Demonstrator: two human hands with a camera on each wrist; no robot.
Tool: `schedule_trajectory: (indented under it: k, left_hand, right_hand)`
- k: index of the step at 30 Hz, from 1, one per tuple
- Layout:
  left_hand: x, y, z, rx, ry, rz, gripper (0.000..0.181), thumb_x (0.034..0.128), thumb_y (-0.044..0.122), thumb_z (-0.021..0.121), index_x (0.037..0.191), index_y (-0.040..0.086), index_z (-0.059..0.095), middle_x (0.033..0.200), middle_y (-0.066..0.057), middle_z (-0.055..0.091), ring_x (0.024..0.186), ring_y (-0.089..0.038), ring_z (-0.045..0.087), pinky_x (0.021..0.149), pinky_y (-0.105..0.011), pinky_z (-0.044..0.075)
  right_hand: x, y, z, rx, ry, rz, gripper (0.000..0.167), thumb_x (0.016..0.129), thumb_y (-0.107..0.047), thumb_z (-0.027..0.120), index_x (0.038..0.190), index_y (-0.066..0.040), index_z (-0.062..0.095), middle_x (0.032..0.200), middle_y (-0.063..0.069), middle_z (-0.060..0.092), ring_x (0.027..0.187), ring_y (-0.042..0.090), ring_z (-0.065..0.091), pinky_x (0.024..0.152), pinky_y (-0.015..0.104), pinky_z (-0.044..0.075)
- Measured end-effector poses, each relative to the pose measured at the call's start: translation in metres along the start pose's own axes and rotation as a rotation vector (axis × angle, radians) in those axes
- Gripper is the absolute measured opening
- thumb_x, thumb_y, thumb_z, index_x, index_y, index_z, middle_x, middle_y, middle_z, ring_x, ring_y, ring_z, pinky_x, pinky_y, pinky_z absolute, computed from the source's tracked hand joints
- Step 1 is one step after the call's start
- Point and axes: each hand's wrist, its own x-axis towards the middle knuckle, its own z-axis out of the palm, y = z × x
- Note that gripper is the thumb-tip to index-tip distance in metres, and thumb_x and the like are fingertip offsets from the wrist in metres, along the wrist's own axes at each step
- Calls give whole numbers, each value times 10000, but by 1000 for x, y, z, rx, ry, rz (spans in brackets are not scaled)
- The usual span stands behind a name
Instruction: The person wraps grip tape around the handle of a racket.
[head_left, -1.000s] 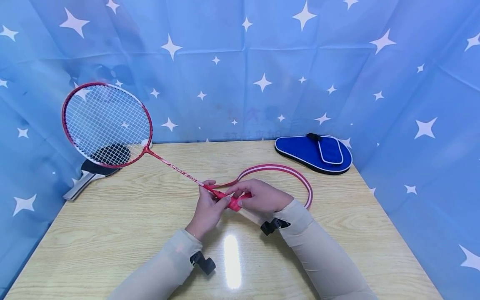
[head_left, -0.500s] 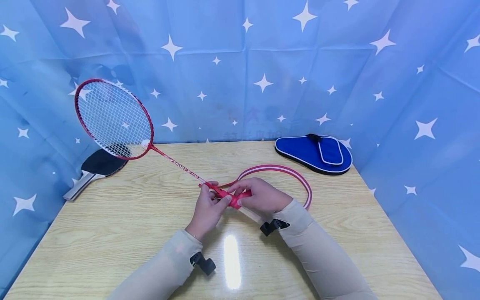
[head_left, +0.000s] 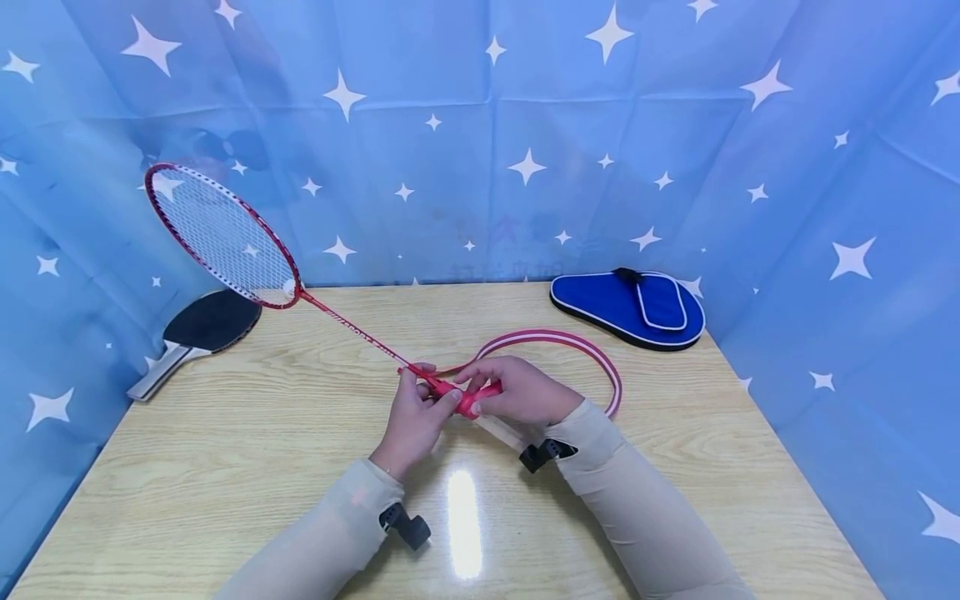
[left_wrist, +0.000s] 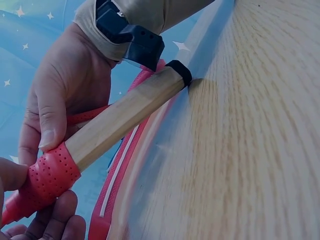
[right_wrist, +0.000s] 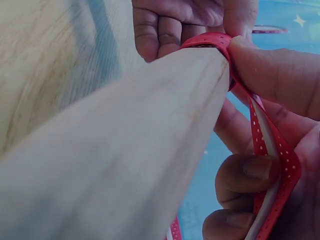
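A red and white badminton racket (head_left: 352, 329) is held up over the table, its head at upper left. My left hand (head_left: 414, 425) grips its handle at the upper end, over red wrapping. Pinched by my right hand (head_left: 528, 392) is a perforated red overgrip tape (left_wrist: 52, 172), wound around the top of the handle. Below the wrapping, the bare wooden handle (left_wrist: 125, 110) shows, with a black end cap (left_wrist: 181, 72). The tape's free length, red with a white strip, passes through my right fingers (right_wrist: 247, 175) and curves in a loop on the table behind.
A black table tennis paddle (head_left: 213, 321) lies at the table's back left, partly behind the racket head. A blue paddle case (head_left: 615, 304) lies at the back right. The wooden table (head_left: 225, 467) meets a blue star-printed curtain (head_left: 450, 167) behind.
The racket has turned about its shaft, so its head appears narrower. Both hands stay nearly in place on the handle and tape. The tape loop has shifted very slightly left.
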Motion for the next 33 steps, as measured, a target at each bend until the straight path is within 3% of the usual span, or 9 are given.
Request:
schedule_trajectory:
  k: [9, 17, 21, 25, 33]
  left_hand:
    - [-1, 1, 0, -6, -32, 8, 549, 1012, 46, 657, 1440, 15, 315, 1164, -243, 628, 973, -256, 727, 842, -281, 601]
    - [-2, 3, 1, 0, -38, 5, 600, 988, 78, 693, 1458, 74, 320, 1121, -216, 631, 891, -219, 721, 782, -243, 585]
    - [-2, 3, 0, 21, -37, -4, 616, 996, 119, 710, 1468, 103, 315, 1131, -216, 629, 899, -222, 724, 804, -298, 605]
    - [-2, 3, 0, -13, -38, -8, 595, 1005, 78, 684, 1460, 81, 300, 1124, -224, 640, 894, -234, 737, 845, -359, 629]
    - [-2, 4, 1, -74, -24, -15, 564, 997, -10, 636, 1439, 30, 287, 1151, -247, 612, 912, -212, 723, 834, -256, 610]
  right_hand:
    - [-3, 3, -3, 38, -41, -46, 423, 973, -66, 735, 1357, -242, 719, 1069, -77, 735, 764, 170, 592, 688, 261, 525]
    - [-1, 3, -2, 4, -20, -16, 430, 914, -92, 801, 1317, -217, 715, 985, -99, 751, 895, 161, 684, 778, 325, 585]
    - [-1, 2, -3, 20, -15, -3, 433, 898, -103, 826, 1302, -220, 720, 989, -79, 746, 896, 184, 682, 785, 355, 595]
    - [0, 1, -3, 27, -6, 9, 433, 886, -148, 859, 1291, -226, 728, 1012, -79, 746, 942, 181, 682, 824, 363, 593]
    - [-1, 3, -1, 37, -35, -24, 382, 946, -97, 783, 1304, -218, 730, 1054, -87, 754, 890, 176, 651, 785, 311, 569]
